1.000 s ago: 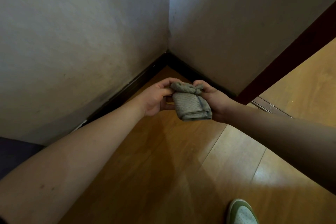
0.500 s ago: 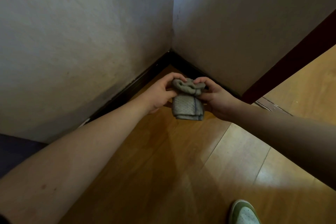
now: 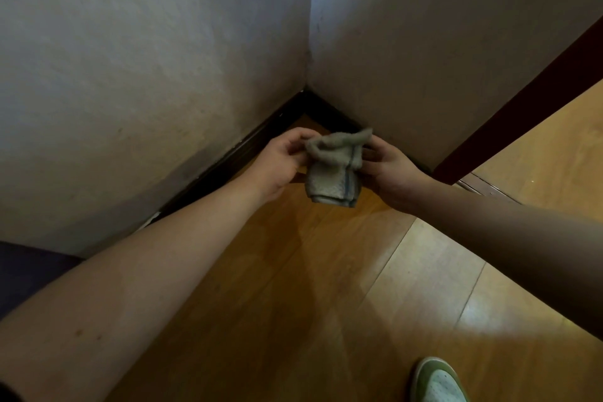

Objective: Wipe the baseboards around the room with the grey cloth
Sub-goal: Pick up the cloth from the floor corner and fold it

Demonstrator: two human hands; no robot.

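The grey cloth (image 3: pixel 334 170), folded, with a blue stripe down one side, hangs above the floor in front of the room corner. My left hand (image 3: pixel 280 163) pinches its upper left edge. My right hand (image 3: pixel 388 166) pinches the upper right edge, where a flap of cloth sticks up. A dark baseboard (image 3: pixel 241 153) runs along the foot of the left wall into the corner, and another stretch of baseboard (image 3: pixel 336 116) continues under the right wall, partly hidden behind the cloth and my right hand.
White walls meet in the corner (image 3: pixel 308 42). A dark red door frame (image 3: pixel 522 108) slants down at the right, with a threshold strip (image 3: pixel 483 186) beside it. The wooden floor (image 3: pixel 310 287) spreads below. My green-and-white shoe (image 3: pixel 437 382) shows at the bottom right. Something dark (image 3: pixel 29 274) lies at the left edge.
The cloth has turned to hang straighter and its top has spread open between my hands, with a flap lifted on the right. Both hands stayed near the corner.
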